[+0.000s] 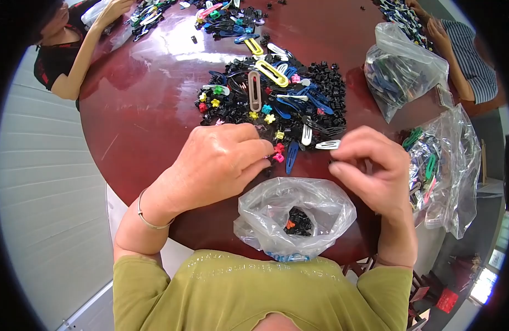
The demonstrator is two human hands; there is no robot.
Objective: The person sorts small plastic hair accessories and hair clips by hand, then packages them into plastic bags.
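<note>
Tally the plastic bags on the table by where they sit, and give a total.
Open bag in front of the person, between the left hand and right hand: 1
Full bags at the right of the table: 2
Bag under the co-worker's hand at the top left: 1
Total: 4

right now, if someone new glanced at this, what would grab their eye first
Probably the heap of hair clips mid-table, black mixed with blue, yellow and pink, on the dark red round table. Next, the two hands at its near edge: the left hand beside small pink clips, the right hand by a white clip. Below them sits an open clear bag holding small dark pieces.
</note>
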